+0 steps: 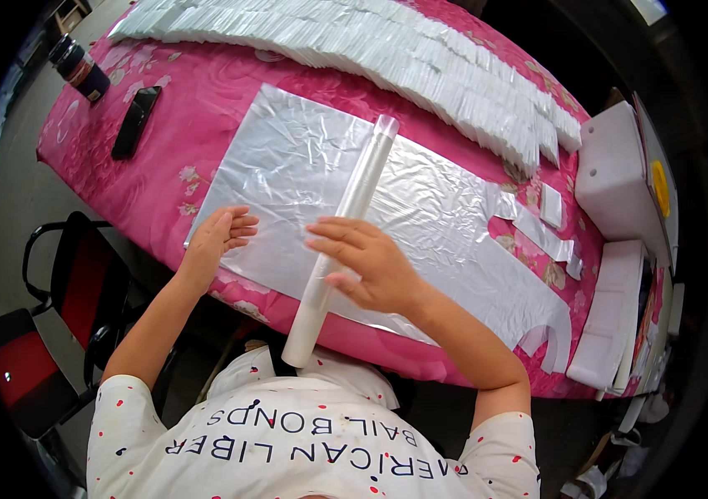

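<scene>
A thin, shiny whitish plastic sheet (445, 241) lies spread over the table, with curved cut-outs and strap-like strips at its right end. Across it rests a long translucent roll (361, 179), slanting from the far side to beyond the near table edge. My right hand (368, 259) is over the roll's near half, fingers spread and nothing gripped; whether the palm touches the roll, I cannot tell. Along the sheet's left edge is my left hand (219, 239), fingers stretched out, holding nothing. Creases run through the plastic left of the roll.
Rows of folded white plastic bundles (354, 41) line the far side of the pink floral tablecloth (163, 179). At the left are a black phone (135, 123) and a dark jar (79, 68). White foam boxes (616, 158) stand right; black-and-red chairs (79, 274) are left of the table.
</scene>
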`<state>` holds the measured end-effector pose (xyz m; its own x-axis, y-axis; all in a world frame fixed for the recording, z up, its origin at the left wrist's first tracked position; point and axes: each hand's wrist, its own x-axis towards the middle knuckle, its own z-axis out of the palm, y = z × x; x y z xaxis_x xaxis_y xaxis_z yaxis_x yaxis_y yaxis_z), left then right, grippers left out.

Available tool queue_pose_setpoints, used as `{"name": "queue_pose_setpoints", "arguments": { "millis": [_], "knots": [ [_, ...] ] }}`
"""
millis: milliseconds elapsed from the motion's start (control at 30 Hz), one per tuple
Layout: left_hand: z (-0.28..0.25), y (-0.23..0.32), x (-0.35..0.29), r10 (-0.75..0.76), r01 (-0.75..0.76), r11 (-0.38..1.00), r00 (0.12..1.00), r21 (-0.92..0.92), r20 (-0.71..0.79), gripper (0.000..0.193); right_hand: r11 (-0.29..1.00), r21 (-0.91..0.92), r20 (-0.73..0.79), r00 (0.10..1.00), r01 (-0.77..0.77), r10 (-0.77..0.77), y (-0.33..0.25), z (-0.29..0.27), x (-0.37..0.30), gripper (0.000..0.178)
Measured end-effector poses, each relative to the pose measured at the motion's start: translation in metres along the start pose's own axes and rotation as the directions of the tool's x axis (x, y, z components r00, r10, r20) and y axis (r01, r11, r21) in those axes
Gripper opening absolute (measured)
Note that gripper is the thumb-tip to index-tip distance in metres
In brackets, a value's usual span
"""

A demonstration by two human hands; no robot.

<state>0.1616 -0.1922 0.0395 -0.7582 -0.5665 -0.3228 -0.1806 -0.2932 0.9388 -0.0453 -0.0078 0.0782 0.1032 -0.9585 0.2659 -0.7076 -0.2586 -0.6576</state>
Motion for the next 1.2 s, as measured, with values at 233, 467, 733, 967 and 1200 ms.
{"name": "queue_pose_setpoints", "arguments": {
  "millis": [233,467,733,967,1200],
  "knots": [
    [-0.023,-0.012,-0.066,0.037,-0.035,0.998,0.998,0.045,-0.053,0.036,0.924,-0.377,0.092,0.989,-0.071,0.113,0.044,0.012,0.025,0.053],
    [-0.012,-0.008,-0.079,0.316,-0.147,0.685,0.943,0.713,-0.109,0.061,0.918,-0.388,0.124,0.992,0.076,-0.029,0.059,0.058,0.113,0.054],
    [-0.018,-0.006,-0.071,0.155,0.205,0.493,0.936,0.845,-0.317,0.089,0.941,-0.213,-0.358,0.917,-0.263,0.175,0.042,0.127,0.176,0.067],
    [-0.013,-0.010,-0.081,-0.196,0.194,0.959,0.981,-0.204,0.015,0.062,0.626,0.726,-0.383,0.590,-0.283,0.711,0.031,0.112,0.154,0.081],
    [0.004,-0.007,-0.073,-0.080,0.472,0.704,0.795,-0.531,0.601,0.076,0.046,0.986,-0.141,0.665,0.159,0.734,0.012,0.042,0.103,0.066]
  ]
}}
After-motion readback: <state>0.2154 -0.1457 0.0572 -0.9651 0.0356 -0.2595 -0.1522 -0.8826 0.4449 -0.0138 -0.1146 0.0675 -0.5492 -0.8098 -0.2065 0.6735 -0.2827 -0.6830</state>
